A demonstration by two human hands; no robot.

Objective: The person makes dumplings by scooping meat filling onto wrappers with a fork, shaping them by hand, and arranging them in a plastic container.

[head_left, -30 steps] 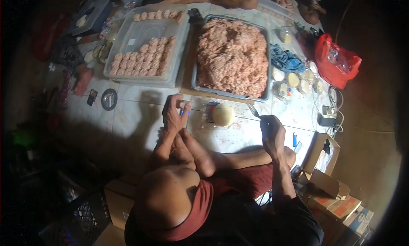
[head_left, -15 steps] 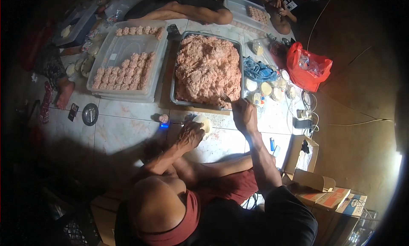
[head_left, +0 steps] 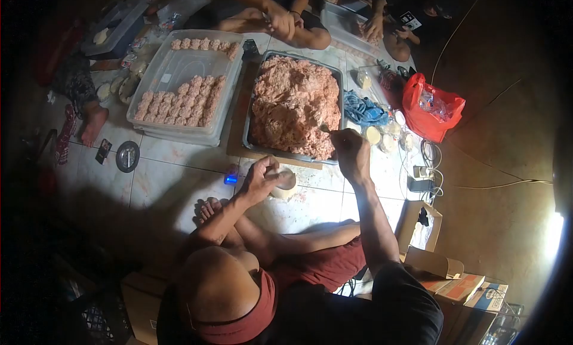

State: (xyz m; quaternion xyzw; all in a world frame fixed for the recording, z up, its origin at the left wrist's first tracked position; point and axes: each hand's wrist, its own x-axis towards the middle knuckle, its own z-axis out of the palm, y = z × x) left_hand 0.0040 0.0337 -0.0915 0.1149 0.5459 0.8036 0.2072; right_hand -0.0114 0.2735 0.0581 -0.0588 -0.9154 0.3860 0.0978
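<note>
My right hand [head_left: 352, 151] is closed around a short metal utensil, apparently a fork [head_left: 324, 128], whose tip is over the near right part of the pink minced-meat mix [head_left: 292, 106]. That mix fills a deep grey tray [head_left: 246, 133]. My left hand [head_left: 261, 181] has its fingers curled at the edge of a pale round wrapper [head_left: 285, 182], low over the tiles in front of the tray. Whether more wrappers are stacked beneath it I cannot tell. A small device with a blue-lit display [head_left: 231, 178] lies left of this hand.
Left of the tray, a clear plastic box [head_left: 134, 115] holds rows of meat balls. Jars and a blue cloth [head_left: 364, 109] are to the right, near a red bag [head_left: 433, 109]. Other people sit across the tray, one person's hands [head_left: 280, 22] together. Cardboard boxes [head_left: 459, 282] stand at right.
The meat ball by the blue display is gone from there. My left hand has lifted and its fingers have shifted on the wrapper. The fork has moved up slightly from the meat.
</note>
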